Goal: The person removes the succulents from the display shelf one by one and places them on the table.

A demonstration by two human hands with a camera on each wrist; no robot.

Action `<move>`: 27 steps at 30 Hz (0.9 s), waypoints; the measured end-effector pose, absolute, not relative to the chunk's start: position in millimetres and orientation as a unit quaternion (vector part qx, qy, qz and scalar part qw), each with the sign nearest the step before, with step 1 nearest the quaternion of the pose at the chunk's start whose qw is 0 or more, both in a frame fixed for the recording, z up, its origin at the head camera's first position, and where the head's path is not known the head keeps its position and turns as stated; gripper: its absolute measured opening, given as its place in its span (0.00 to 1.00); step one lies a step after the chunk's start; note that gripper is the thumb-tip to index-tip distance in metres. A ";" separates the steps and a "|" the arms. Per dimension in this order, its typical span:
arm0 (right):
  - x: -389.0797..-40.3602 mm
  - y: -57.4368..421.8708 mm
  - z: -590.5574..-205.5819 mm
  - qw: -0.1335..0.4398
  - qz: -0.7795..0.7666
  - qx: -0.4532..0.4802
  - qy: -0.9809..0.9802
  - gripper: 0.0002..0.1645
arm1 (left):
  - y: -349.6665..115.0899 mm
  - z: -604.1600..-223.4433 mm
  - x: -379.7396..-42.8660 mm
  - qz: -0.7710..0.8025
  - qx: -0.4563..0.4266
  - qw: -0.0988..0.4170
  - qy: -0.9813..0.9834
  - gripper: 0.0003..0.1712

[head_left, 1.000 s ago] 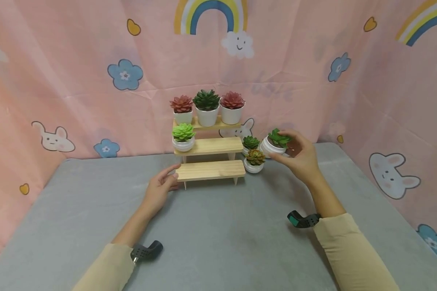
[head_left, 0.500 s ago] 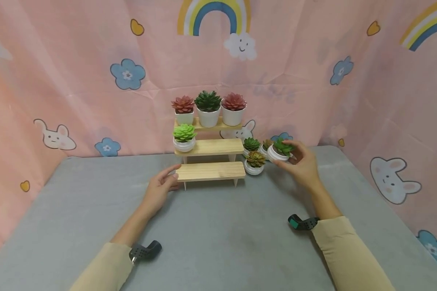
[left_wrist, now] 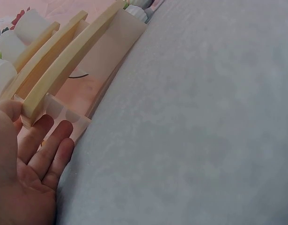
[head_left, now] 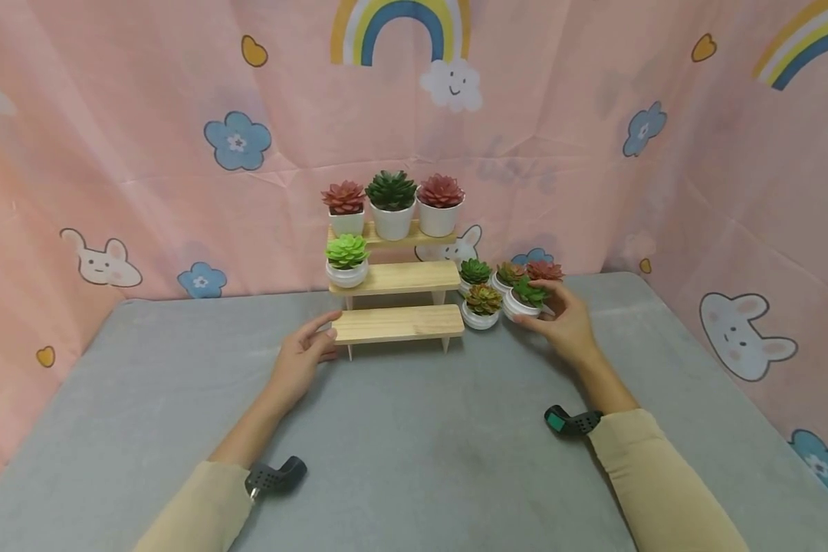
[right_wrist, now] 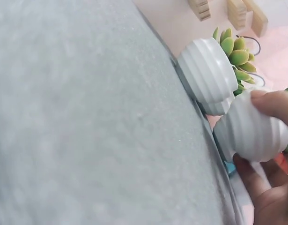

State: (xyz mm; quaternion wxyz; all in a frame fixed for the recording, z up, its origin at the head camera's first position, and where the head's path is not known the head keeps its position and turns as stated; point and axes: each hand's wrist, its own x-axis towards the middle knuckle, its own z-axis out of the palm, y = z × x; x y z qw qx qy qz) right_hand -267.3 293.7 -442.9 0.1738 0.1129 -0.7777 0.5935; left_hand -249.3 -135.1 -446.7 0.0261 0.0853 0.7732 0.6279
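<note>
My right hand [head_left: 562,322] grips a small potted green succulent [head_left: 522,305] by its ribbed white pot, at the front of a cluster right of the stand. In the right wrist view the thumb lies across that pot [right_wrist: 249,129] and fingertips press its other side. My left hand [head_left: 300,364] holds the left end of the bottom step of a three-step wooden plant stand [head_left: 400,326]. The left wrist view has the thumb and curled fingers at the end of that board [left_wrist: 64,70]. An orange-green succulent [head_left: 481,307] stands beside the held pot.
On the top step stand a red succulent [head_left: 346,218], a dark green one [head_left: 392,218] and another red one [head_left: 438,215]. A bright green succulent [head_left: 347,268] occupies the middle step's left end. Other succulents, one green [head_left: 474,271] and one red [head_left: 545,271], stand right of the stand.
My right hand has brought the potted green succulent down and toward the front, and its pot is more upright. Succulents behind it have come into view. The left hand stays on the stand.
</note>
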 end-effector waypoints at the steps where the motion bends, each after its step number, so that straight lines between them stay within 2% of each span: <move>1: -267.3 293.4 -444.5 0.171 0.593 0.110 -0.779 0.37 | -135.3 -446.3 -249.1 0.628 0.085 0.025 0.773 0.24; 19: -270.6 298.1 -458.1 0.134 0.585 0.143 -0.787 0.37 | -134.4 -445.7 -249.1 0.621 0.088 0.018 0.779 0.24; 27: -268.9 297.0 -457.3 0.139 0.552 0.147 -0.809 0.36 | -134.6 -448.2 -249.3 0.622 0.089 0.022 0.778 0.24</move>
